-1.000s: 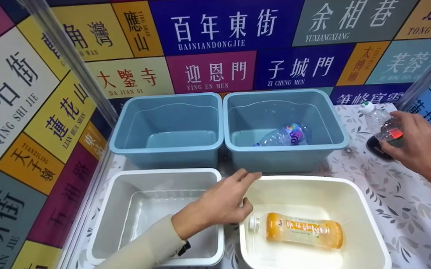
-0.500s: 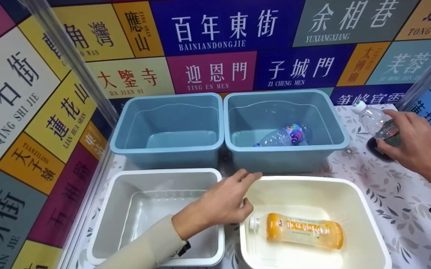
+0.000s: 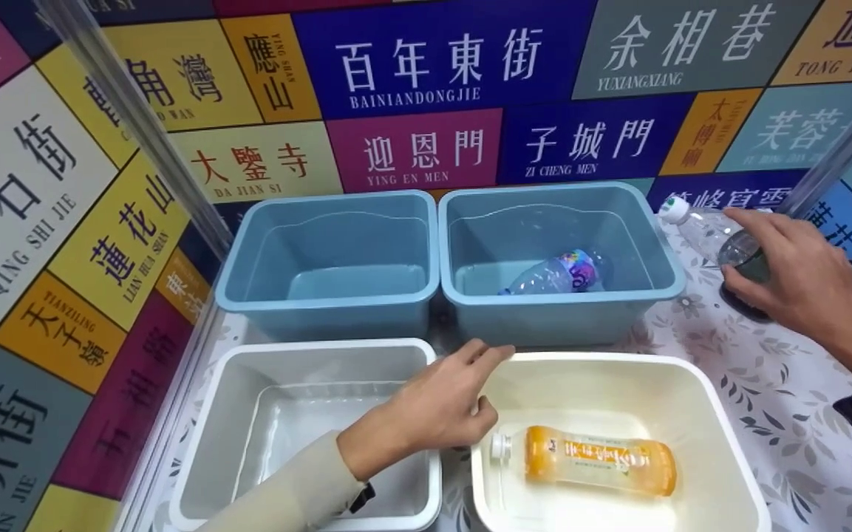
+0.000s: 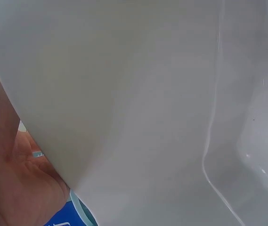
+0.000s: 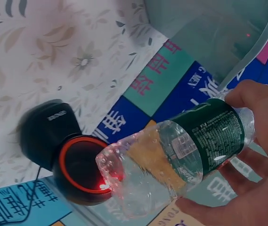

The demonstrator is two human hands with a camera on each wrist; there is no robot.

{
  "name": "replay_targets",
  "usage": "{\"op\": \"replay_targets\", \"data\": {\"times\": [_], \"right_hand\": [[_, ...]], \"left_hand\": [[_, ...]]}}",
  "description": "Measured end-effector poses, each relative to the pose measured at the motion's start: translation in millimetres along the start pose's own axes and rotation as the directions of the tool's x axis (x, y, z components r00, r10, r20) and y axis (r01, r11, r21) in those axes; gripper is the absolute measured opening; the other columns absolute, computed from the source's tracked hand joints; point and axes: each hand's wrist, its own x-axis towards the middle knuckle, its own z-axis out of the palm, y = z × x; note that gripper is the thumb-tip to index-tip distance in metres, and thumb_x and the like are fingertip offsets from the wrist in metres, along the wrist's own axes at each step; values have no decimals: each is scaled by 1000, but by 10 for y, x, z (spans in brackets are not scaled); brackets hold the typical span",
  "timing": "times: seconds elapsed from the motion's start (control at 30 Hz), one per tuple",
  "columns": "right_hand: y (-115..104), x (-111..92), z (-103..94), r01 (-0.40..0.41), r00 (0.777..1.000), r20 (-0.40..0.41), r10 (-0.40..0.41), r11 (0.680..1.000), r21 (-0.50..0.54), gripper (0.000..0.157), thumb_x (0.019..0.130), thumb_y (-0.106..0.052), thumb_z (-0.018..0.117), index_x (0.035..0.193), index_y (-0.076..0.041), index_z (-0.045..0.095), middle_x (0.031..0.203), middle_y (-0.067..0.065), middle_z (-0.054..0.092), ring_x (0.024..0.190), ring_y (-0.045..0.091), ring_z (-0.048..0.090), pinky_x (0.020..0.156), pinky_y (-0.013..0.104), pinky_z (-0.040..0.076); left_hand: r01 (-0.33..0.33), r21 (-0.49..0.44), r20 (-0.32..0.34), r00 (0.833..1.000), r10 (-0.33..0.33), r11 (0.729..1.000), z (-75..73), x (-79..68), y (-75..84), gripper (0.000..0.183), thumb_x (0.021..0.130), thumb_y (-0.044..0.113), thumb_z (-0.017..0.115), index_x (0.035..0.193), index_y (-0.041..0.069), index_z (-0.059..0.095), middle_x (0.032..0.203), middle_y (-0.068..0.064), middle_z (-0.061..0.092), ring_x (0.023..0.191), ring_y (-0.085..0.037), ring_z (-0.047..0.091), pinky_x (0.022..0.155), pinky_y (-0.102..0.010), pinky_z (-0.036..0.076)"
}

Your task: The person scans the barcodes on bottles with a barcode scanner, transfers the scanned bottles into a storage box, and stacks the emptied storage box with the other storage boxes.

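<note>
The clear plastic bottle with a green label and white cap point(image 5: 176, 153) has just moved left in the right hand point(image 3: 802, 273), so it is closer to the right light-blue plastic bin point(image 3: 559, 321), but not in it. The right fingers curl round it, its bottom lit red by the round black device with a red ring point(image 5: 77, 162). The left hand point(image 3: 429, 399) has loosely bent fingers and seems to hold nothing (I cannot tell if it touches anything).

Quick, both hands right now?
Left hand: loosely relaxed, holding nothing.
Right hand: holding the clear, green-labelled bottle.
</note>
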Motion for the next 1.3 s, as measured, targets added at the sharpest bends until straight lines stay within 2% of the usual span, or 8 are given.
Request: {"op": "replay_targets", "data": {"times": [0.2,0.37,0.6,0.87,1.13,1.3], "right_hand": [[-159,19,-46,82,995,-51,-82,997,-7,90,90,-12,83,168,-26,40,163,23,50,143,56,46,113,81,38],[-270,77,-88,135,987,-86,-137,991,-26,92,86,-7,86,166,-26,44,159,23,55,139,53,50,107,80,44],[-404,146,-133,162,982,-94,-165,986,-41,89,84,-8,89,162,-20,49,153,24,59,138,51,52,103,80,45],[-561,200,-219,174,981,-89,-175,985,-21,88,87,-11,88,164,-29,48,160,16,57,146,49,49,111,83,38],[-758,279,-286,222,969,-103,-223,975,-17,92,84,-9,90,163,-29,48,158,16,59,144,48,50,110,81,41],[-870,302,-302,268,957,-127,-262,963,28,93,83,-8,91,163,-31,49,159,12,59,145,46,52,111,80,41]], "left_hand": [[16,-13,21,1000,-16,1000,-2,5,2,72,89,13,63,160,12,49,136,-11,65,101,-20,68,87,-34,63],[4,1,6,1000,-4,1000,3,9,-1,72,88,13,63,159,11,50,134,-12,65,99,-21,68,86,-34,63],[0,0,9,1000,0,1000,1,4,-1,72,88,12,62,159,12,50,133,-10,65,98,-19,67,83,-32,62],[3,0,13,1000,-3,1000,-8,0,0,72,89,12,61,160,12,49,134,-10,65,98,-19,66,81,-32,61],[-12,2,-2,1000,12,1000,-2,-4,-8,73,88,12,62,159,12,50,133,-11,65,96,-19,66,79,-31,61],[-11,7,2,1000,11,1000,0,3,-2,72,88,12,62,159,11,50,134,-11,65,97,-19,66,80,-30,61]]}}
